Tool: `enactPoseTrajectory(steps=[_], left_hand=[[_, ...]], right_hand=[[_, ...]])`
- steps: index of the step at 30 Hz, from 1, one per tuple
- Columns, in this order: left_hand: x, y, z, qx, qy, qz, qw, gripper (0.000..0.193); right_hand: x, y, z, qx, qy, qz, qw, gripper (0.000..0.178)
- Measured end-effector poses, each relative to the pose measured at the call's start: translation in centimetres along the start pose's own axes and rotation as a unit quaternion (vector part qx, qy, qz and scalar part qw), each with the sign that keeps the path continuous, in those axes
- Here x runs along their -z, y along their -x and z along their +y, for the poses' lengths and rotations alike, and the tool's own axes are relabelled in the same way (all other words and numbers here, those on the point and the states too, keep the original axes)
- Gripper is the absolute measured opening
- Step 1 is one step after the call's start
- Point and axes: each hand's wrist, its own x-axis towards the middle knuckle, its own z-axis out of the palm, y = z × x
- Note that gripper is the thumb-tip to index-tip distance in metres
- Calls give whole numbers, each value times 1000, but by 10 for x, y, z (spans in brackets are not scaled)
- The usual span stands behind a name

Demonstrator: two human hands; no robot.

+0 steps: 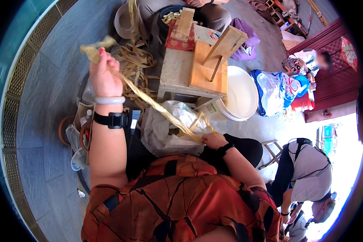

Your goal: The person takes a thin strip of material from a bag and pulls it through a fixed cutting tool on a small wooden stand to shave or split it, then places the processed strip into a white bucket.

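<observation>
A long yellowish, rope-like twisted strip (157,105) stretches slantwise between my two hands. My left hand (105,74) is raised at the upper left, its fingers closed on the strip's upper part, with a loose crumpled end sticking out past the thumb. Low in the middle, my right hand (214,142) grips the strip's other end near my knee, where a short length loops up beside it. Directly below the strip lies a white plastic bag (159,131). A heap of flat tan strips (134,64) rests on the floor beyond my left hand.
A low table (175,68) bears a wooden board stand (213,56). Beside it are a white bucket (242,92) and a purple bag (246,38). Left of me stands a box with handles (82,129). One person sits opposite; another (310,169) bends over at the right.
</observation>
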Motion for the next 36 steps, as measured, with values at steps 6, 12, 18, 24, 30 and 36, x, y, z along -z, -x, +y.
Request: enactPoseTrajectory(steps=[6, 12, 18, 24, 30, 36], left_hand=[[-7, 3, 7, -37, -68, -20, 997, 12], [-16, 110, -41, 277, -222, -311, 882, 24], [9, 152, -103, 200, -384, -622, 652, 14], [-1, 140, -101, 401, -238, -527, 710, 33], [-28, 122, -91, 379, 26, -240, 894, 30], [-32, 100, -90, 299, -176, -343, 873, 27]], right_hand=[[-1, 6, -16, -20, 183, -32, 982, 27], [97, 33, -122, 281, -489, 82, 822, 55], [117, 36, -160, 248, -515, 151, 806, 31], [102, 39, -152, 357, -150, 283, 877, 25], [98, 29, -120, 213, -483, 290, 798, 7], [82, 27, -120, 226, -240, 336, 882, 23]])
